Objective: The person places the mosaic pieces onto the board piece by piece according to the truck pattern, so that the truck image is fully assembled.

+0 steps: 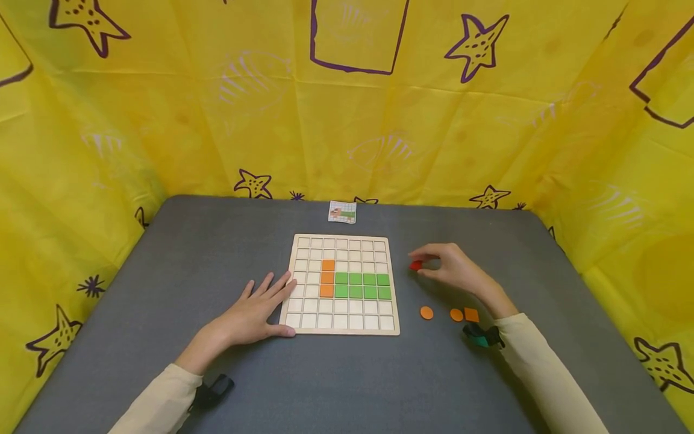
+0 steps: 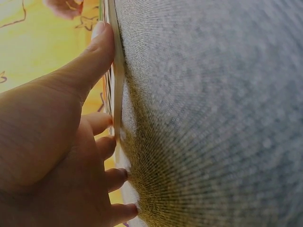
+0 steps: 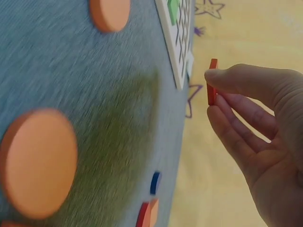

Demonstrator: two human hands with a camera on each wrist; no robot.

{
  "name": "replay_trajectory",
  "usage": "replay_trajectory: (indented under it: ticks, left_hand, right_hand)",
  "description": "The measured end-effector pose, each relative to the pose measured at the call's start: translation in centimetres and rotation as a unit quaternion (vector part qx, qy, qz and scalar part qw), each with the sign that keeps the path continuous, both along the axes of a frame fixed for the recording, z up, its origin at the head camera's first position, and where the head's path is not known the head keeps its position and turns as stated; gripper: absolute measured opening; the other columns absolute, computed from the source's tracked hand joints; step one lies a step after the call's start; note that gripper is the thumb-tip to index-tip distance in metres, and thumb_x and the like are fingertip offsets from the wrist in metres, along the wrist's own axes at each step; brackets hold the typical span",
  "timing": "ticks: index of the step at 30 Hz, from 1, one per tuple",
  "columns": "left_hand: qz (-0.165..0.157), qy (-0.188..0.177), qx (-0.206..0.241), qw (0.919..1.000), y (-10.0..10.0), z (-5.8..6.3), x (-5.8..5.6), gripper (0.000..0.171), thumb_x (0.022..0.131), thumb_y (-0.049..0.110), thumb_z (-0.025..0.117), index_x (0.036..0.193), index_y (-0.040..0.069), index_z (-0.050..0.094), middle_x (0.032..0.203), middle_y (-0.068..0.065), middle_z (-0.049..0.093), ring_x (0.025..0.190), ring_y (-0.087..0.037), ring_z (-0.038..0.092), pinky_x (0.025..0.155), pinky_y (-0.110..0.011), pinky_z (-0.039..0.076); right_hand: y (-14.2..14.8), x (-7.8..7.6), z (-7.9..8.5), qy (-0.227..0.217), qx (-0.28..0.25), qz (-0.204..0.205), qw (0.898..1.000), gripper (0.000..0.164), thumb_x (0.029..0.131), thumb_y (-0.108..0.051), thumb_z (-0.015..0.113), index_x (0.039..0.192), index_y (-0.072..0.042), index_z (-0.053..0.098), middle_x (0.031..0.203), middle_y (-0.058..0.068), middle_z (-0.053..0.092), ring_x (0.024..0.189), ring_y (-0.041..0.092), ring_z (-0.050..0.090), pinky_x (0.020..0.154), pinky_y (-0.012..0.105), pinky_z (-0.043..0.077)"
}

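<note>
Nearest, on the grey cloth-covered desk (image 1: 325, 386), a black wrist strap (image 1: 214, 392) shows beside the left cream sleeve (image 1: 159, 401), and beyond it the left hand (image 1: 246, 313) lies with fingers spread, gripping nothing. Its thumb touches the near left corner of the square pale wooden grid board (image 1: 341, 331) and its fingers rest along the left edge, a spread that probably serves to steady the board without covering its cells. Right of the board lie two flat orange discs (image 1: 426, 313) (image 1: 456, 314) and a flat orange square (image 1: 472, 314), apparently set outside the frame to leave the cells free; the second disc and the square are just beside each other. In the board, three orange square tiles (image 1: 327, 277) form a column, and eight green square tiles (image 1: 362, 286) fill two rows to its right, each within its own cell. Beyond the loose pieces, well apart from them, the right hand (image 1: 452, 265) pinches a thin red piece (image 1: 415, 265) between thumb and fingertips, the gap only as wide as the piece; that light hold likely keeps most of it uncovered. Its outline is unclear. Past the board's far edge lies a small printed card (image 1: 342, 212), its coloured picture seemingly placed for easy viewing. Yellow patterned fabric (image 1: 347, 120) hangs behind.
</note>
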State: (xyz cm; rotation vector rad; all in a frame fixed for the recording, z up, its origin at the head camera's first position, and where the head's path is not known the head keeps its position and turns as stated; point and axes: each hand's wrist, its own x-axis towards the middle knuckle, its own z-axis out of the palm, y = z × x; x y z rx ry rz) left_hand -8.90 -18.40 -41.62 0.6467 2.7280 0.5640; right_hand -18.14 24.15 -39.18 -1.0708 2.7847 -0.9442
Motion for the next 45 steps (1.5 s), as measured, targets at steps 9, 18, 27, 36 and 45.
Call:
replay_trajectory:
  ticks: [9,18,27,36,45]
  left_hand:
    - [0.0,0.002,0.003,1.0,0.0,0.2,0.0,0.099,0.081,0.056,0.071,0.156,0.009,0.026,0.163,-0.013,0.016,0.146,-0.048,0.009,0.109,-0.071,0.005]
    - [0.001,-0.004,0.003,1.0,0.1,0.2,-0.1,0.099,0.081,0.058,0.07,0.156,0.01,0.026,0.163,-0.013,0.015,0.146,-0.048,0.009,0.109,-0.071,0.005]
    - [0.002,-0.001,0.002,1.0,0.0,0.1,0.0,0.099,0.081,0.057,0.071,0.156,0.01,0.026,0.163,-0.012,0.015,0.146,-0.048,0.009,0.109,-0.071,0.005]
    - [0.0,0.0,0.007,1.0,0.0,0.1,0.1,0.099,0.081,0.058,0.07,0.156,0.009,0.026,0.163,-0.013,0.016,0.146,-0.048,0.009,0.11,-0.071,0.005]
    - [-0.001,-0.002,0.008,1.0,0.0,0.1,0.1,0.099,0.081,0.056,0.071,0.156,0.009,0.026,0.163,-0.013,0.016,0.146,-0.048,0.009,0.11,-0.071,0.005]
  right_hand:
    - [-2.6,-0.5,0.3,-0.003,0.002,0.026,1.0,0.036,0.078,0.005,0.077,0.114,0.003,0.07,0.102,0.006,0.074,0.093,0.023,0.069,0.084,0.048,0.054]
    - [-4.6,-1.2,0.5,-0.001,0.006,0.06,0.998,0.038,0.079,0.006,0.077,0.115,0.003,0.069,0.103,0.007,0.073,0.093,0.022,0.069,0.083,0.043,0.055]
    - [-6.8,-1.8,0.6,-0.036,-0.005,0.063,0.997,0.036,0.082,0.001,0.077,0.117,0.001,0.069,0.103,0.004,0.073,0.098,0.02,0.068,0.088,0.044,0.054]
    - [-9.6,-2.7,0.6,-0.051,0.005,0.081,0.995,0.036,0.084,0.0,0.075,0.119,0.0,0.069,0.107,0.005,0.072,0.101,0.019,0.067,0.092,0.038,0.052]
    - [-11.8,-3.3,0.4,-0.061,0.005,0.102,0.993,0.037,0.085,0.002,0.073,0.121,0.001,0.067,0.108,0.008,0.072,0.101,0.019,0.067,0.092,0.038,0.052]
